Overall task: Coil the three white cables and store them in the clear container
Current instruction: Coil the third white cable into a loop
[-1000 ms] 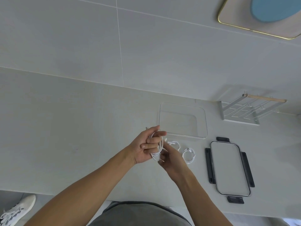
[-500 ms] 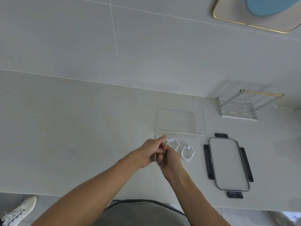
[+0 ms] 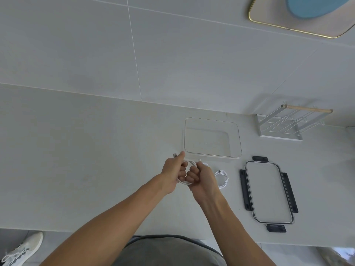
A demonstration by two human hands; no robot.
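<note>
Both hands hold one coiled white cable [image 3: 187, 182] just in front of the clear container [image 3: 238, 143]. My left hand [image 3: 172, 172] grips the coil's left side, with a metal plug end sticking out past the thumb. My right hand [image 3: 199, 176] is closed on the coil's right side, and the other plug tip pokes up above it. A second coiled white cable [image 3: 222, 178] lies on the counter to the right of my right hand. A third white cable [image 3: 206, 164] peeks out behind my right hand, mostly hidden. The container holds nothing.
The container's lid [image 3: 269, 192], clear with dark clips, lies flat to the right of the cables. A white wire rack with a wooden bar [image 3: 282, 124] stands at the back right against the tiled wall. The counter's front edge runs just before my body.
The hands have drawn slightly apart, so the coil shows as a loop between them. The cable's two plug ends now stick out above each hand.
</note>
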